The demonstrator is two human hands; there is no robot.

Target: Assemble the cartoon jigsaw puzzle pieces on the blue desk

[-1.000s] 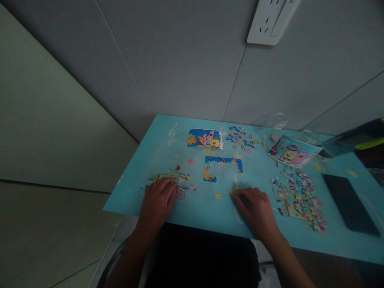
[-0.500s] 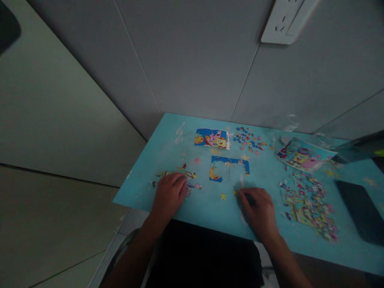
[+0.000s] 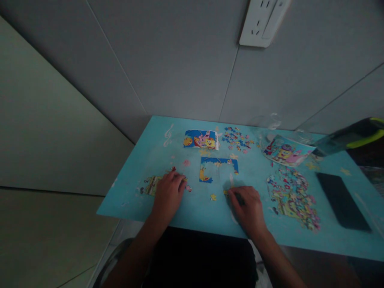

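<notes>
Clearly, I am dealing with thin, light cardboard puzzle pieces that slide easily on the blue table point(image 3: 144, 200), best pinched by their edges. My left hand point(image 3: 168, 193) is lying palm down, fingers loosely spread, over the small joined cluster point(image 3: 150, 185) at the near left. My right hand point(image 3: 246, 208) is resting flat, fingertips touching a loose piece point(image 3: 226, 192) near the half-built puzzle frame point(image 3: 218, 169); neither hand is gripping anything.

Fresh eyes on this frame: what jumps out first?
The bright blue table strewn with cartoon jigsaw bits: a half-built blue puzzle frame at centre, a big loose-piece pile to the right. The left hand rests flat on a small assembled patch; the right hand lies near a stray yellow piece.
</notes>
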